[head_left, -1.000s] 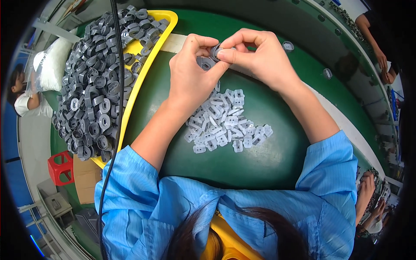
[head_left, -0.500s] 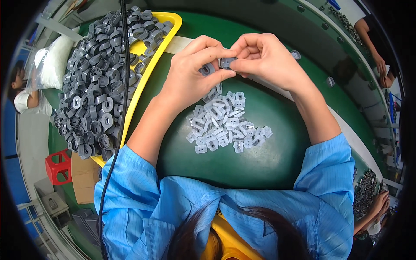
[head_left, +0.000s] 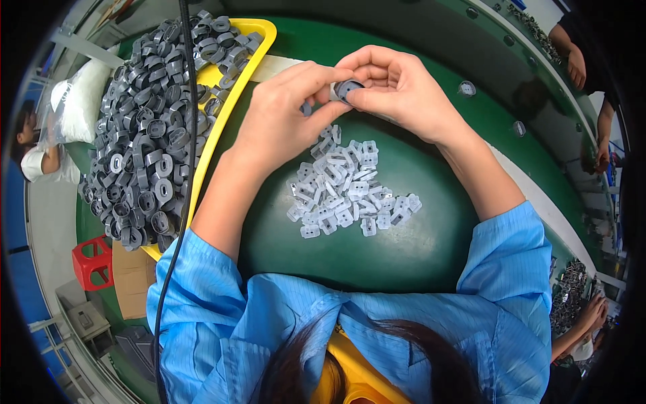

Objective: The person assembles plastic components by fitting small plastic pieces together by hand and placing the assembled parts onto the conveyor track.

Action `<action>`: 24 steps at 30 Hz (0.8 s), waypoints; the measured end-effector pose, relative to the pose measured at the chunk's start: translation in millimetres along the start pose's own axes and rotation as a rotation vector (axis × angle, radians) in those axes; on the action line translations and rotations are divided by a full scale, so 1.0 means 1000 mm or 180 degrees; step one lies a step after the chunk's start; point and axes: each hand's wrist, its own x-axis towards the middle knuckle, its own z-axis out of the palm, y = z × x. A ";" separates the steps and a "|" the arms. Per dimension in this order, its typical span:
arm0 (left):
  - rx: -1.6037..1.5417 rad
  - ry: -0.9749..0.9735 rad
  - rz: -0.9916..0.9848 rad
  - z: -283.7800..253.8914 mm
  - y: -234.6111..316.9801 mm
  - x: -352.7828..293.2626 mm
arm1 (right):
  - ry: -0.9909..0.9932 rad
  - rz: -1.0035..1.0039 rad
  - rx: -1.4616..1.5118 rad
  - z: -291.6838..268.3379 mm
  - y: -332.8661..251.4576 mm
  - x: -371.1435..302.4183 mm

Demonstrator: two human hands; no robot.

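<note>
My right hand (head_left: 404, 91) pinches a grey oval plastic housing (head_left: 348, 89) between thumb and fingers, its hollow opening turned up toward me. The fingertips of my left hand (head_left: 282, 111) close in on the same housing from the other side. A second grey housing (head_left: 306, 109) is tucked among the left fingers, mostly covered by them. Just below both hands, a loose pile of small translucent white plastic plates (head_left: 340, 182) lies on the green tabletop (head_left: 404, 259). Some of these plates have small holes or metal bits in them.
To the left, a yellow tray (head_left: 259, 54) is heaped with grey housings (head_left: 145, 135). A black cable (head_left: 190, 101) hangs across it. Two assembled-looking pieces (head_left: 467, 88) lie beyond the pale strip (head_left: 515, 172) at right. Other people's hands (head_left: 577, 66) work at the right edge.
The housing at my fingertips has turned, from showing its flat dotted face to showing its hollow opening. My left hand has shifted slightly left and down; the right has moved slightly left.
</note>
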 end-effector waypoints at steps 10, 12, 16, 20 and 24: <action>-0.0760 0.0316 -0.0514 0.006 0.011 -0.001 | 0.0329 -0.0835 -0.0316 0.003 -0.007 0.001; -0.0744 0.0255 -0.0789 0.012 0.006 -0.005 | 0.0063 -0.0177 -0.0290 -0.006 0.000 0.007; -0.1790 0.0001 -0.1972 -0.003 -0.014 -0.005 | 0.0659 0.0231 -0.1100 -0.049 0.035 0.024; -0.1697 0.0028 -0.2204 -0.008 -0.017 -0.002 | 0.1222 -0.0045 -0.2543 -0.077 0.049 0.024; -0.1803 0.0011 -0.2273 -0.006 -0.020 -0.001 | 0.1196 -0.0831 -0.3325 -0.045 0.025 0.013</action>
